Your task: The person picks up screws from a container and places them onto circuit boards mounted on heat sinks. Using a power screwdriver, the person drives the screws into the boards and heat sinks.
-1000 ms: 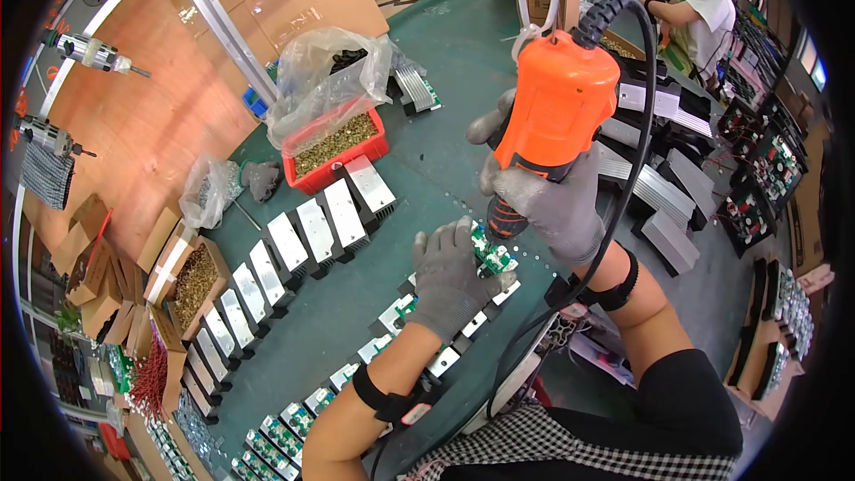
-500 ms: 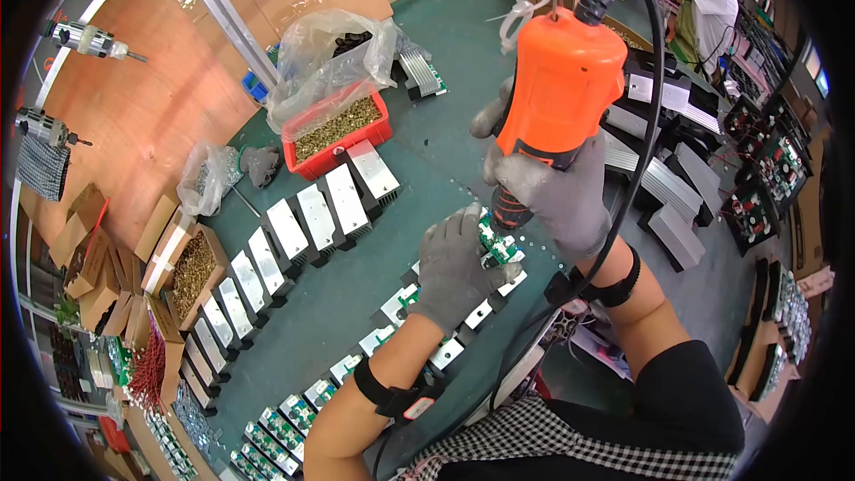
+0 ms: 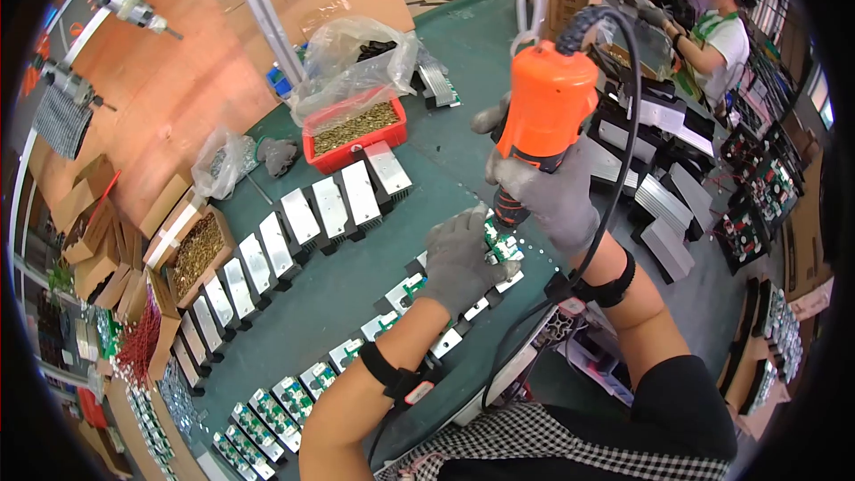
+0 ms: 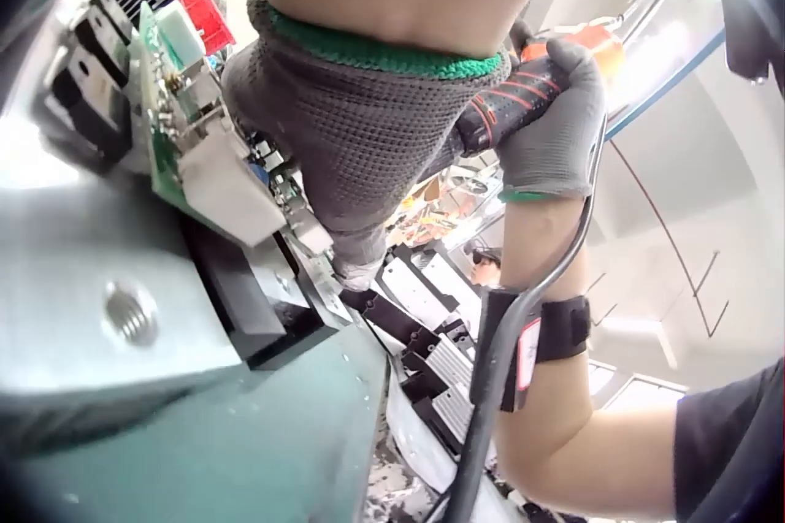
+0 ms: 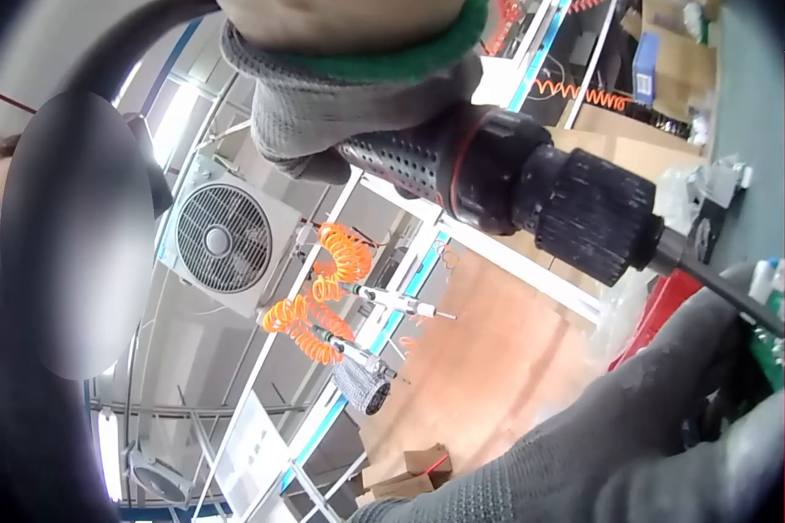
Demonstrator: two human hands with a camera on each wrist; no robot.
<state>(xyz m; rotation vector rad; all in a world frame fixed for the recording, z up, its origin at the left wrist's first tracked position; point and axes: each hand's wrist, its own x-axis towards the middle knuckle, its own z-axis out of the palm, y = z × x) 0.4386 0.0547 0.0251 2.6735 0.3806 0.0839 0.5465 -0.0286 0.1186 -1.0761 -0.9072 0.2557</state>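
Note:
My gloved right hand (image 3: pixel 557 200) grips an orange and black electric screwdriver (image 3: pixel 545 102) upright, with its bit end down. In the right wrist view the screwdriver's black chuck (image 5: pixel 595 210) and metal bit reach toward the green board. My gloved left hand (image 3: pixel 463 258) holds a small green circuit board (image 3: pixel 505 245) between fingers and thumb, right beside the bit. Under the board lies a metal heat sink, mostly hidden by the hand. In the left wrist view, white components (image 4: pixel 227 186) stand on the board next to the glove.
Silver heat sinks (image 3: pixel 303 216) stand in a row farther back; boards on heat sinks (image 3: pixel 289 401) line the front. A red bin (image 3: pixel 396 129) and a cardboard box (image 3: pixel 214 258) hold small brass-coloured parts. The black cable (image 3: pixel 634 142) loops past my right arm. Another person (image 3: pixel 720 40) works behind.
The head view has shifted, so the bench appears displaced. The screwdriver tilts slightly differently, its lower end still at the board. My left hand stays on the board throughout.

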